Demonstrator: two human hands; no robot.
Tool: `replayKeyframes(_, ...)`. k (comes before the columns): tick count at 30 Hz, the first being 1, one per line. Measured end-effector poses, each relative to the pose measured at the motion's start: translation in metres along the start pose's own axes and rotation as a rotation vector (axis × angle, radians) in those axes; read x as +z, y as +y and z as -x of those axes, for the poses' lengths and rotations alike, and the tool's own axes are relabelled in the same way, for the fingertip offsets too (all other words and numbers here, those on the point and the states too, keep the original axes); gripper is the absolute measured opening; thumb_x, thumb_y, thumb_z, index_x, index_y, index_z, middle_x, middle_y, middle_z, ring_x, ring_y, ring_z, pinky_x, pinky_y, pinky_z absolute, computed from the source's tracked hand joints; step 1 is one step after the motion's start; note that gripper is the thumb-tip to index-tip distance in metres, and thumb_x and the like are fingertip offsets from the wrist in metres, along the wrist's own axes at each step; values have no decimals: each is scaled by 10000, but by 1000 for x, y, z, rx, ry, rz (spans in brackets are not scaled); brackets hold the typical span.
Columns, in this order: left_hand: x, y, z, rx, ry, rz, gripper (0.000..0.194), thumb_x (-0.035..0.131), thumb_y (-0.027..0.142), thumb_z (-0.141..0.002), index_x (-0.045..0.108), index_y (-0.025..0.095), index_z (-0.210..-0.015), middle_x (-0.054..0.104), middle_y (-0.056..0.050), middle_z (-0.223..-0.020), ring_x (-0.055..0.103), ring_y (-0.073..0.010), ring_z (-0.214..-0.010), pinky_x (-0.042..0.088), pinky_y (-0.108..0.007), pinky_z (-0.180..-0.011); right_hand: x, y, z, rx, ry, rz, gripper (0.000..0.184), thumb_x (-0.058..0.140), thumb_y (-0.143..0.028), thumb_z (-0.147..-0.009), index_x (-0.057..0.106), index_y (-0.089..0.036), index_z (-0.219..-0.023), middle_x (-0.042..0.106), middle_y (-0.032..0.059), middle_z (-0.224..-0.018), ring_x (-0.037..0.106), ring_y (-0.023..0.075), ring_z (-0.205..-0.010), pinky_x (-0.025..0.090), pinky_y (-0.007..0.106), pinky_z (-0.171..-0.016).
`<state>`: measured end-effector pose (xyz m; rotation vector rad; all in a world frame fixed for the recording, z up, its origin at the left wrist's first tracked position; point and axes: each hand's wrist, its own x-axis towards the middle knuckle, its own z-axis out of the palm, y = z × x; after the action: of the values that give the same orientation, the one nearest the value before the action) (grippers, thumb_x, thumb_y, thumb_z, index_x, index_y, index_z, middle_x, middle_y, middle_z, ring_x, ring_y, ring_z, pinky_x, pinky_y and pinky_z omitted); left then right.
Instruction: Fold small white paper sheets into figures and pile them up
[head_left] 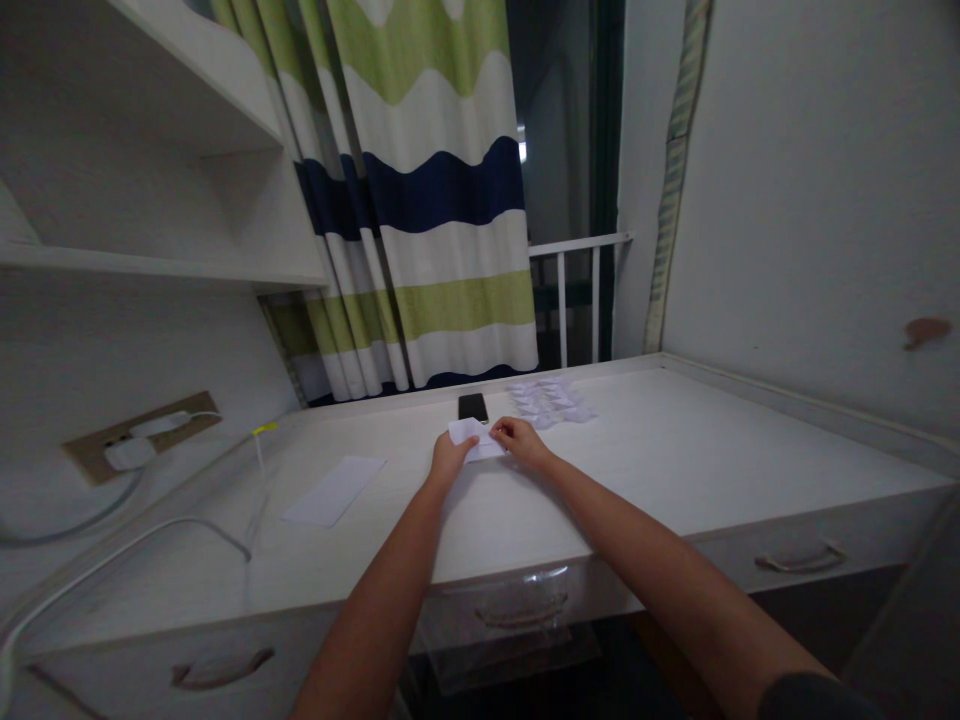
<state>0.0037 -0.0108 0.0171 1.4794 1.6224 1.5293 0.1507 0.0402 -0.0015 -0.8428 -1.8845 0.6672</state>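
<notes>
Paper (487, 449), white, partly folded, between both hands, over middle of desk (637, 440). Left hand (448, 458): pinching left end, thumb on top. Right hand (523, 443): fingertips gripping right end. Just beyond paper: dark phone (472, 407), flat on desk. Right of phone: cluster of folded white pieces (551, 402). Well left of hands: flat white sheet (335, 490). Behind desk: striped curtain (450, 190).

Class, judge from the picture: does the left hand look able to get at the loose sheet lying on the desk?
Probably yes: the loose sheet lies left of the left hand, with only desk between them; but that hand would likely have to let go of the paper it holds first.
</notes>
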Motion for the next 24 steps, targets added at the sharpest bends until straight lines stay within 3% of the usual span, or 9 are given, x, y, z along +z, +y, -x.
replayKeyframes(7,-1,-3,-1,-15,53,31,278,644,188,-602,633,99,-866,664,-110,-906,613,-211,-835,459,-292,-743,-1,-1,0,-6,-39,-102,172,497,-299,-708,564,-141,-694,476,-39,-493,406,74,-455,300,203,-470)
replayKeyframes(16,-1,-4,-2,-18,43,29,284,653,178,-593,633,100,-866,663,-111,-912,611,-215,-847,456,-301,-759,-2,-2,0,35,-38,-66,127,511,-252,-689,573,-140,-687,476,-40,-478,403,73,-444,299,200,-463)
replayKeyframes(24,3,-4,4,16,-179,36,279,669,164,-561,644,103,-832,677,-89,-852,619,-215,-806,468,-303,-722,3,5,-2,-13,-8,-186,190,552,-328,-660,582,-140,-663,552,-2,-591,456,95,-545,345,220,-527)
